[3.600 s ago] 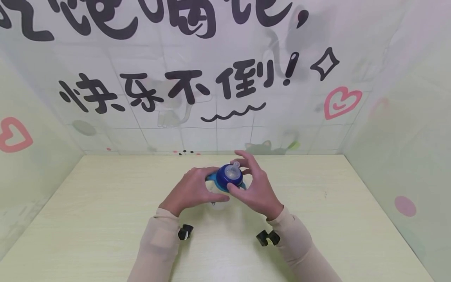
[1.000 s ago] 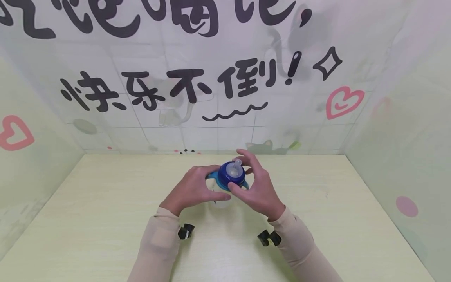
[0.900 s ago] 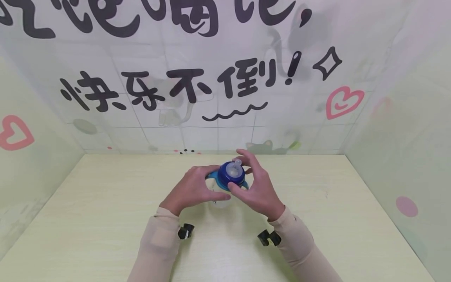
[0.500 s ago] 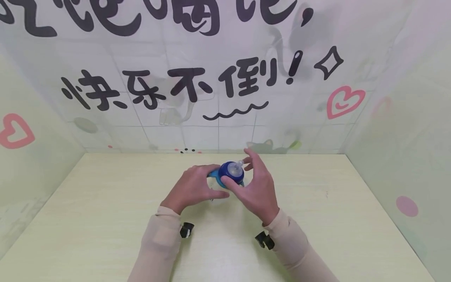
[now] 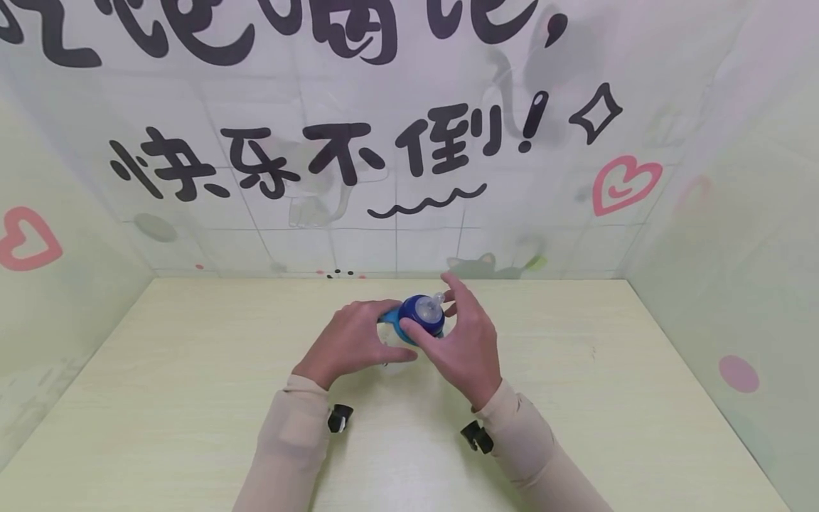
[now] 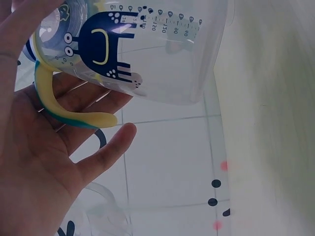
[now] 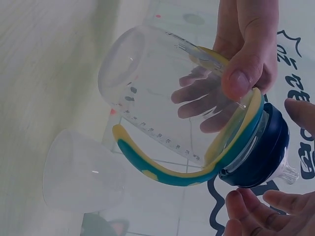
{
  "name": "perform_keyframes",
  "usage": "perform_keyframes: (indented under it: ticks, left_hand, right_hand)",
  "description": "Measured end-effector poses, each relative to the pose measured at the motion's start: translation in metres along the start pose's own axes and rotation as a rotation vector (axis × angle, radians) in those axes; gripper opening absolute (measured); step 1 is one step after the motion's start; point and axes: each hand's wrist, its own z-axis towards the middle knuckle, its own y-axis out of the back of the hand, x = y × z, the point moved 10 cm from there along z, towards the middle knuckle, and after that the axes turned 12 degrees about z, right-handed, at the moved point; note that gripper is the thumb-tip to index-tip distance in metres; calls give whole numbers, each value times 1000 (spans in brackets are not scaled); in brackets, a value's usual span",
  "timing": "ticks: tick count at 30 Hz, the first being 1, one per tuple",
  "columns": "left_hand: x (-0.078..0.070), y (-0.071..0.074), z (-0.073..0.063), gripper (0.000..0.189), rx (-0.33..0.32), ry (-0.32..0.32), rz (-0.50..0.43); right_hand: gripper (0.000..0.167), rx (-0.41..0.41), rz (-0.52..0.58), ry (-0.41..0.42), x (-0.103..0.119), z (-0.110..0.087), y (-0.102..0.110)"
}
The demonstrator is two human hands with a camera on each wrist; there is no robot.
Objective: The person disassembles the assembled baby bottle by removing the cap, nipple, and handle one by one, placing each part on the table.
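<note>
A clear baby bottle (image 7: 142,93) with a measuring scale and a dark blue animal print is between my two hands, tilted. Its dark blue collar (image 5: 415,304) bears a clear teat (image 5: 430,308). My left hand (image 5: 355,340) grips the bottle's side, the fingers spread behind the body and the thumb in front. A teal-and-yellow handle (image 7: 170,178) curves down beside the body. Thumb and fingers of my right hand (image 5: 466,345) sit around the collar, with the thumb on its near side. I cannot tell whether the bottle's base touches the table.
A translucent cap (image 7: 78,172) stands on the light wooden table (image 5: 192,398), behind the bottle and mostly hidden in the head view. Printed walls (image 5: 397,249) enclose the table at the back and both sides. Black camera mounts (image 5: 340,418) hang at the wrists.
My right hand has turned slightly, its thumb shifting left along the collar and its wrist moving inward. The teat's tip now points farther right. My left hand has kept its hold.
</note>
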Motion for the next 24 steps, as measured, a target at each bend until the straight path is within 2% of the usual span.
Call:
perform_keyframes:
  ticks: [9, 16, 24]
  left_hand:
    - [-1, 2, -1, 65, -13, -2, 17]
    - [0, 1, -1, 68, 0, 6, 10]
    - [0, 3, -1, 68, -5, 1, -10]
  right_hand:
    - [75, 24, 1, -8, -2, -1, -3]
    - [73, 35, 3, -16, -1, -1, -3]
    - [68, 66, 58, -8, 1, 1, -4]
